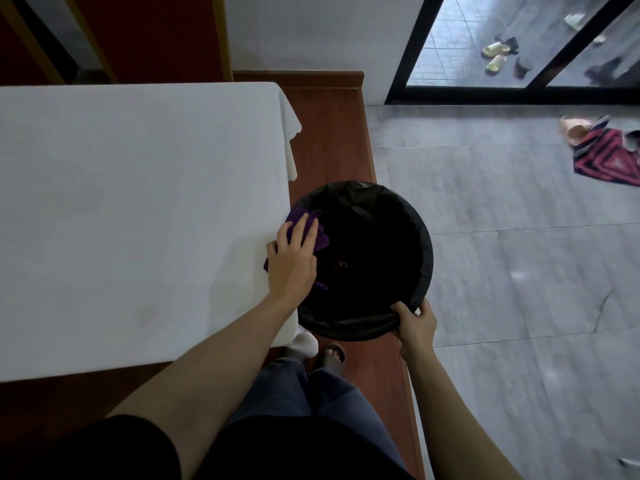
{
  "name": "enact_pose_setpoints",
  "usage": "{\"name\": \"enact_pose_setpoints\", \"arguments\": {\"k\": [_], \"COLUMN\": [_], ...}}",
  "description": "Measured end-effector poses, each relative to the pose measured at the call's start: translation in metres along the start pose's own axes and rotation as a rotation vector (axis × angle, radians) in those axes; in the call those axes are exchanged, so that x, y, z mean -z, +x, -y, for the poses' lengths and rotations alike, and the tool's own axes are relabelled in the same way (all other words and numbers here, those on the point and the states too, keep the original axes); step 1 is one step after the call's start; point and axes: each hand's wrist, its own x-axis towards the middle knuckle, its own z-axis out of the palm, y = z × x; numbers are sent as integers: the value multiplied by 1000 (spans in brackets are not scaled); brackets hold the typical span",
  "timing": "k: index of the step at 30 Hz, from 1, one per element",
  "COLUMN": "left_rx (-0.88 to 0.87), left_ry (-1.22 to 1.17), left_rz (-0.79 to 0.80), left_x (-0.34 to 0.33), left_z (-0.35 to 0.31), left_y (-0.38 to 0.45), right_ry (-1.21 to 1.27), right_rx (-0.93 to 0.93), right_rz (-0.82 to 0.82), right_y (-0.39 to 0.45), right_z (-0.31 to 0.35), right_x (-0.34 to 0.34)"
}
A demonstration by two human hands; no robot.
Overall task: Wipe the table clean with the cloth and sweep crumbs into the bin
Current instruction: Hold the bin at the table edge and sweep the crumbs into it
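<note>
A table under a white tablecloth (131, 209) fills the left of the view. My left hand (292, 261) lies flat on a purple cloth (320, 237) at the table's right edge, and part of the cloth hangs over the bin's opening. The round black bin (424, 244), lined with a black bag, is held up against that edge. My right hand (415, 322) grips its near rim. A few small crumbs show dimly inside the bin.
A reddish wooden floor strip (329, 133) runs beside the table, with grey tiles (502, 254) to the right. A striped rag (609, 157) and sandals lie at the far right near a glass door (519, 43). My feet stand below the bin.
</note>
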Motion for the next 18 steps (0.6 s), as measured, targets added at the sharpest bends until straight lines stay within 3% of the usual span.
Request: {"name": "enact_pose_setpoints", "arguments": {"k": [10, 18], "left_rx": [-41, 141], "left_ry": [-64, -22], "left_rz": [-123, -221], "left_x": [13, 33], "left_z": [22, 90], "left_y": [3, 4], "right_ry": [0, 14], "right_rx": [-18, -30], "right_rz": [-17, -16], "right_y": [4, 6], "right_z": [5, 9], "right_x": [7, 5]}}
